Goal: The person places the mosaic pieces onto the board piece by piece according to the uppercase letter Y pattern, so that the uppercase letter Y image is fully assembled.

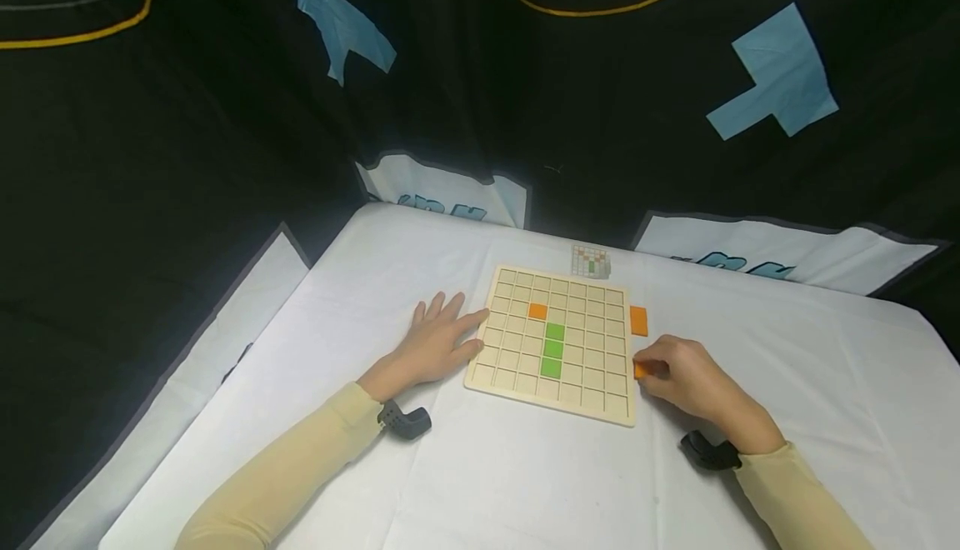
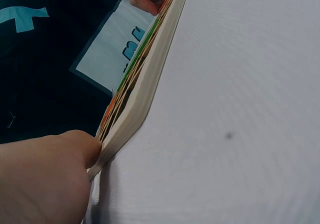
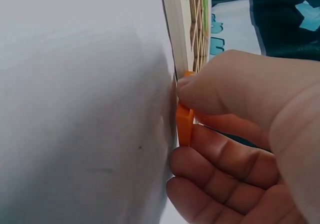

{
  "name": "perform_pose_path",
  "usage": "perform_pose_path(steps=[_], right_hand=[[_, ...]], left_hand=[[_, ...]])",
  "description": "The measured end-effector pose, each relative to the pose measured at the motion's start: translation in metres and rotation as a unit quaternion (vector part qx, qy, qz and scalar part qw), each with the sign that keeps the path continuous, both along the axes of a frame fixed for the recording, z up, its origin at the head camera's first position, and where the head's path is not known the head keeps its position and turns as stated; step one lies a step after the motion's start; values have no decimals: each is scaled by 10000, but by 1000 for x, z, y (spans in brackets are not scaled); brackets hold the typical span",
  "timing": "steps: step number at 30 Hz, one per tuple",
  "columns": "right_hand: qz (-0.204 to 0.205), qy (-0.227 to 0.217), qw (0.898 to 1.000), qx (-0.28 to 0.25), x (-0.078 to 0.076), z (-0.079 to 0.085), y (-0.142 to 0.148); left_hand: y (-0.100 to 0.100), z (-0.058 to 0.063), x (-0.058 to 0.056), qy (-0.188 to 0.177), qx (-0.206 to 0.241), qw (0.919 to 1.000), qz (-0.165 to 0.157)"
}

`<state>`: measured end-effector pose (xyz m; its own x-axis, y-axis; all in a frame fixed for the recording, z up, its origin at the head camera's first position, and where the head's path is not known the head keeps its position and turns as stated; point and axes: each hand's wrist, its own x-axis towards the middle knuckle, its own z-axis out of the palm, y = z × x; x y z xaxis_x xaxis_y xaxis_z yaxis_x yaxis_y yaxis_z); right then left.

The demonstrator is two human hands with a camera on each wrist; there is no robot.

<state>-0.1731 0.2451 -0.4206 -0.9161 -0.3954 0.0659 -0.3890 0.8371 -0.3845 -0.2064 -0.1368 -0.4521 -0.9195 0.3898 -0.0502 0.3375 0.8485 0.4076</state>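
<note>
A square wooden grid board (image 1: 510, 358) lies on the white table. Set in its cells are an orange square (image 1: 537, 311) and a column of green squares (image 1: 552, 348). My left hand (image 1: 433, 345) rests palm down with fingers spread, thumb and index finger at the board's left edge. At the right edge my right hand (image 1: 684, 375) pinches an orange tile (image 3: 185, 126) between thumb and fingers, low over the tabletop. Another orange tile (image 1: 639, 321) lies against the same edge, farther back.
A small card with a printed grid pattern (image 1: 590, 262) sits behind the board. Dark cloth (image 1: 555, 117) with blue patches hangs beyond the table. White tabletop (image 1: 525, 483) stretches in front of the board.
</note>
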Motion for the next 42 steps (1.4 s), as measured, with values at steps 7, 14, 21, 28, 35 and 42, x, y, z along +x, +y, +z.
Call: perform_pose_path(steps=[7,14,21,28,35,42], right_hand=[[-20,48,10000,-17,-3,0,1],[51,149,9999,-18,-12,3,-1],[176,197,9996,-102,-23,6,-9],[424,330,9986,-8,-35,14,-25],[734,550,9958,14,-50,19,-44],[901,571,9943,-49,-63,20,-63]], left_hand=[[0,0,1,2,-19,10000,-14],[0,1,1,21,-12,10000,-3],[1,0,1,-2,-20,10000,10],[1,-2,0,31,-77,10000,10],[1,0,1,20,-72,10000,19],[0,0,1,29,-81,10000,17]])
